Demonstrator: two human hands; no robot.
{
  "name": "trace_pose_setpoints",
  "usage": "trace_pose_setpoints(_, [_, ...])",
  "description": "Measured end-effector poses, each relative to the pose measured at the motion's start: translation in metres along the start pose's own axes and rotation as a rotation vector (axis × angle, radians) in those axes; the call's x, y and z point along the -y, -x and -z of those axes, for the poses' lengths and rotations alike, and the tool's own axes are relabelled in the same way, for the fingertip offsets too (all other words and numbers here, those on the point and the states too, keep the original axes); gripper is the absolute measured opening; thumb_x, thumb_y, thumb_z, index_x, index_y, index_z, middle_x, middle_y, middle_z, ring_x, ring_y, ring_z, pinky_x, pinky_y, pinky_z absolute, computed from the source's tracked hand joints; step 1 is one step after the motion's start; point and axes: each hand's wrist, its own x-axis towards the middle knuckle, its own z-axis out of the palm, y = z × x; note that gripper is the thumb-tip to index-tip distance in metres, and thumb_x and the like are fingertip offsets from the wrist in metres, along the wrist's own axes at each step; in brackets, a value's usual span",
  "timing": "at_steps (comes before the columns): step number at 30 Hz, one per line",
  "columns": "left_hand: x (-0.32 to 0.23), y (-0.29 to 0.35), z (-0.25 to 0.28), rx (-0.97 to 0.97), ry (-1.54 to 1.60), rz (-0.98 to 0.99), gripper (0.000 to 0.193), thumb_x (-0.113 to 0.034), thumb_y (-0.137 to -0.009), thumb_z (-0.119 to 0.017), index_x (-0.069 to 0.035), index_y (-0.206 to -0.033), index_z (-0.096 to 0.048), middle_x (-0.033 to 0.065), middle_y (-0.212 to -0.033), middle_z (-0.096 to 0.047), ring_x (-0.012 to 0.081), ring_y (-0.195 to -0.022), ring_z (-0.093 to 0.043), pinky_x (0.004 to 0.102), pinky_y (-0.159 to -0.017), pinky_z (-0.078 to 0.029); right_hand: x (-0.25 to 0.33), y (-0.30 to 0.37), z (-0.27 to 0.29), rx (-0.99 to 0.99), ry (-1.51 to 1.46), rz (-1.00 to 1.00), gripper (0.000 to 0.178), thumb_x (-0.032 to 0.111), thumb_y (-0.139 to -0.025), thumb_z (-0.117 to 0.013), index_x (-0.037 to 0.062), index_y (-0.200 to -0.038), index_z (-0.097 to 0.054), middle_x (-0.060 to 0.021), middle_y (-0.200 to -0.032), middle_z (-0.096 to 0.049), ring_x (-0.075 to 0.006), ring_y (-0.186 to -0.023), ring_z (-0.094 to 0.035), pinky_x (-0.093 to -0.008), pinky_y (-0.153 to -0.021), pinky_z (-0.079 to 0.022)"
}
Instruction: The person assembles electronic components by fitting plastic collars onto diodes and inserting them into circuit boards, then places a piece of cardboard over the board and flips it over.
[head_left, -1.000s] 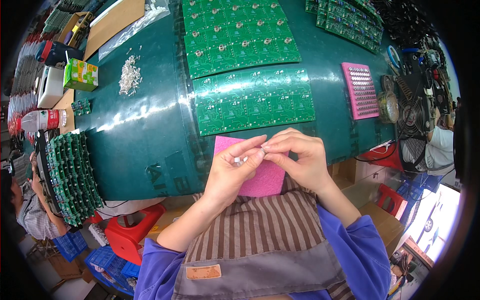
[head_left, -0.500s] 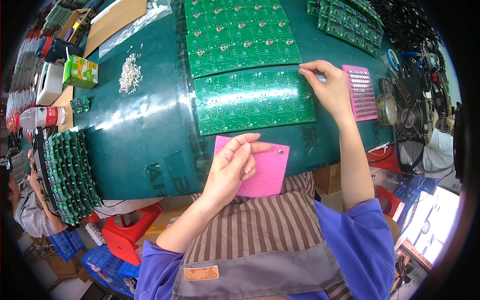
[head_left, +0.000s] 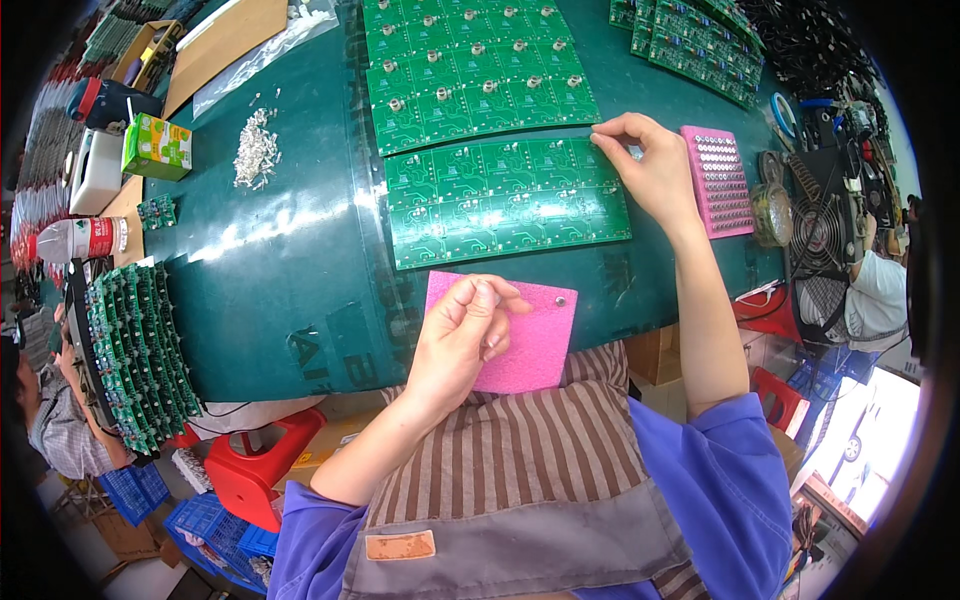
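Observation:
A bare green circuit board panel (head_left: 508, 218) lies flat on the bench before me. My right hand (head_left: 655, 175) pinches thumb and forefinger together at its far right corner; whatever is between the tips is too small to make out. Nearer to me, my left hand (head_left: 458, 335) is closed, fingers curled, over a pink foam sheet (head_left: 530, 350); its contents are hidden. One small metal part (head_left: 560, 300) sits at the foam's far right corner. Beyond the bare panel lies another green panel (head_left: 450, 115) carrying rows of small round metal parts.
Right of my right hand, a pink foam block (head_left: 743, 205) holds rows of metal parts. A pile of small white parts (head_left: 256, 150) lies left, near a green carton (head_left: 158, 147) and a bottle (head_left: 75, 238). Stacked circuit boards (head_left: 140, 350) stand at the near left, others (head_left: 700, 55) far right.
The fingers of my left hand have curled in more, the forefinger no longer stretched out. My right hand stays at the panel's corner, its fingertips shifted slightly.

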Motion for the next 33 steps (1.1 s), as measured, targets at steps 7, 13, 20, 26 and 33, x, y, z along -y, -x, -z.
trace_pose_setpoints(7, [0.001, 0.000, -0.002, -0.016, 0.001, 0.001, 0.025, -0.023, -0.096, -0.045, -0.002, -0.101, -0.057, 0.0021, -0.080, -0.054, 0.0044, -0.058, -0.037, 0.0194, -0.051, -0.032, 0.003, 0.003, 0.003, 0.013, 0.049, 0.073, 0.012, 0.005, -0.075, -0.067, 0.0021, -0.087, -0.065, -0.0102, -0.083, -0.065, -0.0207, -0.073, -0.064, -0.0294, -0.067, -0.050])
trace_pose_setpoints(13, [-0.003, 0.001, -0.006, -0.076, -0.019, 0.018, 0.022, -0.018, -0.094, -0.051, -0.001, -0.106, -0.056, 0.0043, -0.084, -0.057, 0.0033, -0.057, -0.037, 0.0191, -0.051, -0.032, 0.026, 0.023, 0.014, -0.112, 0.190, 0.277, 0.013, 0.004, -0.073, -0.068, 0.0036, -0.085, -0.064, -0.0089, -0.083, -0.064, -0.0258, -0.078, -0.061, -0.0325, -0.070, -0.048])
trace_pose_setpoints(20, [0.003, 0.000, -0.002, -0.049, -0.017, -0.028, 0.020, -0.017, -0.092, -0.054, -0.003, -0.105, -0.056, 0.0085, -0.091, -0.059, 0.0038, -0.054, -0.036, 0.0193, -0.050, -0.031, 0.068, 0.092, 0.014, 0.417, -0.095, 0.234, 0.015, 0.007, -0.070, -0.070, 0.0022, -0.082, -0.061, -0.0079, -0.082, -0.058, -0.0246, -0.080, -0.057, -0.0344, -0.070, -0.049])
trace_pose_setpoints(26, [0.003, 0.001, -0.005, -0.075, -0.082, -0.046, 0.019, -0.016, -0.091, -0.056, -0.002, -0.104, -0.057, 0.0081, -0.090, -0.059, 0.0042, -0.054, -0.036, 0.0197, -0.051, -0.031, 0.065, 0.111, 0.004, 0.346, -0.047, 0.245, 0.014, -0.004, -0.071, -0.062, 0.0015, -0.083, -0.061, -0.0083, -0.084, -0.057, -0.0241, -0.082, -0.057, -0.0332, -0.070, -0.049])
trace_pose_setpoints(33, [0.003, 0.002, -0.006, -0.118, -0.123, -0.042, 0.020, -0.014, -0.090, -0.056, -0.002, -0.105, -0.056, 0.0087, -0.088, -0.060, 0.0042, -0.054, -0.036, 0.0199, -0.051, -0.031, 0.071, 0.104, 0.009, 0.328, -0.111, 0.129, 0.010, -0.003, -0.073, -0.063, 0.0012, -0.082, -0.060, -0.0082, -0.079, -0.061, -0.0240, -0.074, -0.059, -0.0326, -0.066, -0.049])
